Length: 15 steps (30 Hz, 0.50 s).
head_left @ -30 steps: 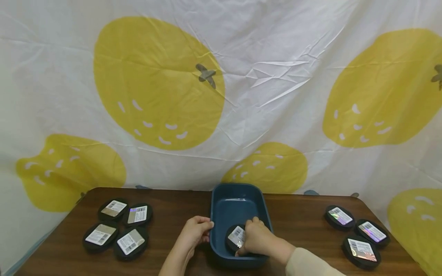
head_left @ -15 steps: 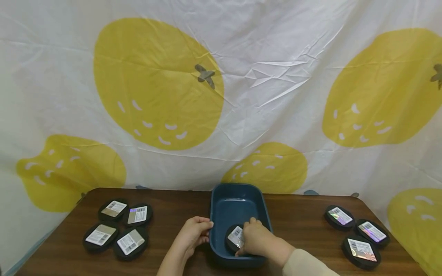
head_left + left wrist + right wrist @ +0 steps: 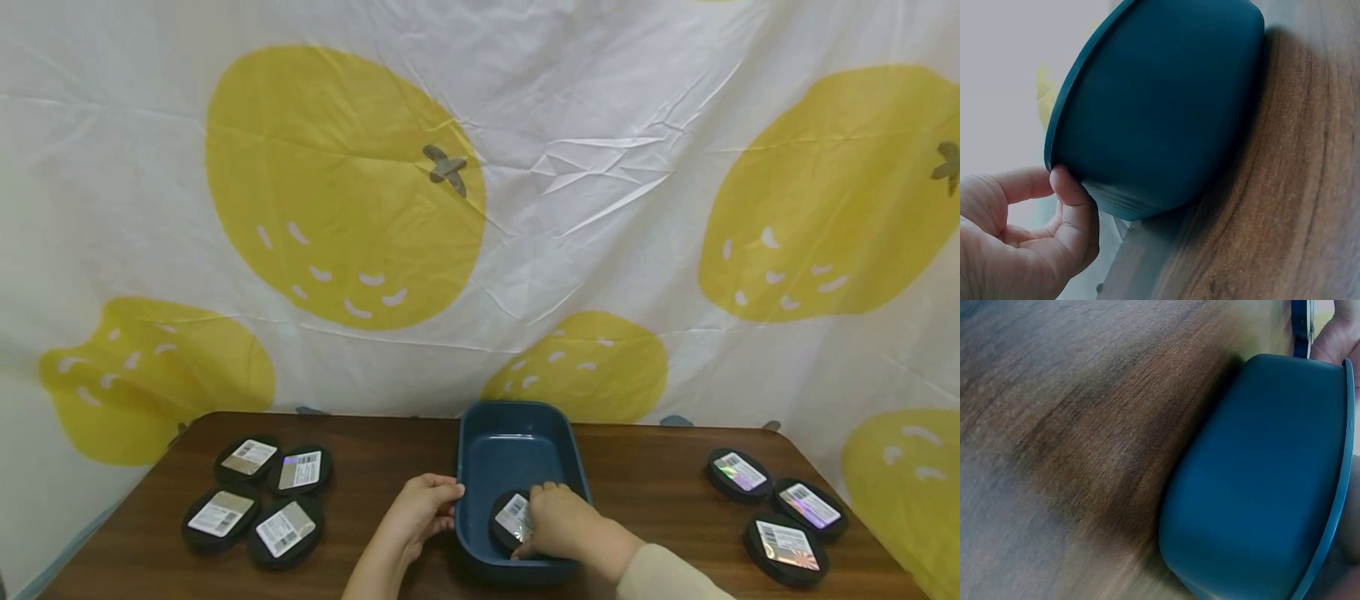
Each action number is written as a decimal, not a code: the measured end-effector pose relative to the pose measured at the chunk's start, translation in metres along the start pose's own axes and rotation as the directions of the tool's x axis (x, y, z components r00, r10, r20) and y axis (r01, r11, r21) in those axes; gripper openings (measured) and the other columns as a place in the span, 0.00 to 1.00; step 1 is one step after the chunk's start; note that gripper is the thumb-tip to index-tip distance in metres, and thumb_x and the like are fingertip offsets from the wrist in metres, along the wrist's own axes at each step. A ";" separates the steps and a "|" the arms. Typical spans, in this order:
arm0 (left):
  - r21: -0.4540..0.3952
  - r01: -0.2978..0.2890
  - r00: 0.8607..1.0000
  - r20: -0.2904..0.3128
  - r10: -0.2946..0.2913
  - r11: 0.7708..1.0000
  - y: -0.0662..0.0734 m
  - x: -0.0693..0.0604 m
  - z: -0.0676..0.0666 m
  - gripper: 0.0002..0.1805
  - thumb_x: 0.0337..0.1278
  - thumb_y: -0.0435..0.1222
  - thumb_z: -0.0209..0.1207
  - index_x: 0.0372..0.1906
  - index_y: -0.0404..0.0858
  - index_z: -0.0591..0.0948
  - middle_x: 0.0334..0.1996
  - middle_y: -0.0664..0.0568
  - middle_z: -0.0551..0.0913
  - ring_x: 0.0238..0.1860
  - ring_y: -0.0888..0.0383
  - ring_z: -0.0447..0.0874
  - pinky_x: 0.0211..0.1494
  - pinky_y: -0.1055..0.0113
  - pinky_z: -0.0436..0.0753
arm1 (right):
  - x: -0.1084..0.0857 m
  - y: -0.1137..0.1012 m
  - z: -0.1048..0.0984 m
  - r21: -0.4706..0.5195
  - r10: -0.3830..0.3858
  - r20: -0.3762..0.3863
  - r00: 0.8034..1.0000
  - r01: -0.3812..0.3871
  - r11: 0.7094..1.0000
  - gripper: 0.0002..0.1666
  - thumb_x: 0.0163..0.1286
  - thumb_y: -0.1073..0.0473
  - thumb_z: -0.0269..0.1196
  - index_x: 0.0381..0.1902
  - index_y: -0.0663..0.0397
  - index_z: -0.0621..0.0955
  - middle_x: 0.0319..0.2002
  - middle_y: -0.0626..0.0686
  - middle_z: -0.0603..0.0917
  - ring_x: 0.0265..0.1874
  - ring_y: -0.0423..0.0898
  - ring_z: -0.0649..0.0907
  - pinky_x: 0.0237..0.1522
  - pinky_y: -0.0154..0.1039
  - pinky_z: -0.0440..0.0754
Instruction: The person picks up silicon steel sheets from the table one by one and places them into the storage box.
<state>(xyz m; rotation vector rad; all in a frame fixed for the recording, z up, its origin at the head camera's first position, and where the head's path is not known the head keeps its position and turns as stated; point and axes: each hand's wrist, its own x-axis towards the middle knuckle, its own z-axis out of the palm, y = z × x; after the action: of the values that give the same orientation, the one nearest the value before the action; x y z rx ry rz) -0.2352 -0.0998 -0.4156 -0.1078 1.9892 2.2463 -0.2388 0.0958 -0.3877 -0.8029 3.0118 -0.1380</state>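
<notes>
A deep blue rectangular bin stands on the brown table. My left hand pinches its left rim between thumb and fingers, as the left wrist view also shows with the bin wall beside the hand. Reaching over the right side, my right hand grips a flat round black container with a white barcode label, low at the near end of the bin. Part of that container is covered by the hand. From the right wrist, mostly the bin's outer wall shows; the fingers are hidden.
Several similar black round containers lie grouped on the table's left. Three more lie at the right. Behind the table's far edge hangs a white cloth printed with yellow fruit shapes.
Almost nothing differs. My right hand has shifted very slightly left over the round container, and the head view has tipped a little. The left hand keeps its hold on the rim.
</notes>
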 end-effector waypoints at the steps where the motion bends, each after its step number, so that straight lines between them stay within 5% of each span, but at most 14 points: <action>1: 0.001 0.000 1.000 0.000 0.000 1.000 0.000 0.000 0.000 0.15 0.55 0.27 0.53 0.44 0.20 0.69 0.21 0.51 0.71 0.21 0.62 0.69 0.23 0.74 0.74 | 0.000 0.000 0.000 0.002 0.000 0.001 1.000 0.000 1.000 0.39 0.38 0.41 0.76 0.35 0.67 0.76 0.27 0.54 0.74 0.30 0.51 0.75 0.40 0.45 0.76; 9: 0.010 0.002 1.000 0.001 -0.002 1.000 -0.001 0.000 0.001 0.15 0.55 0.27 0.53 0.45 0.20 0.69 0.22 0.51 0.71 0.21 0.62 0.69 0.23 0.74 0.74 | -0.004 0.003 -0.002 -0.024 -0.011 -0.002 1.000 0.011 1.000 0.42 0.39 0.40 0.75 0.40 0.70 0.77 0.30 0.56 0.78 0.32 0.53 0.78 0.41 0.46 0.77; 15: 0.005 -0.005 1.000 -0.003 0.005 1.000 0.000 0.000 0.000 0.15 0.55 0.27 0.53 0.45 0.19 0.69 0.22 0.51 0.71 0.21 0.62 0.69 0.24 0.74 0.74 | -0.006 0.004 -0.004 -0.018 -0.007 -0.029 1.000 0.006 1.000 0.51 0.40 0.38 0.74 0.50 0.75 0.75 0.46 0.65 0.80 0.45 0.60 0.78 0.50 0.50 0.75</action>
<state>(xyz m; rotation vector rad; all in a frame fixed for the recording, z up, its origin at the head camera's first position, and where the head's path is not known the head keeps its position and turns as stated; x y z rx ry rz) -0.2349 -0.0999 -0.4152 -0.1056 1.9987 2.2460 -0.2357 0.1027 -0.3845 -0.8198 3.0426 -0.1240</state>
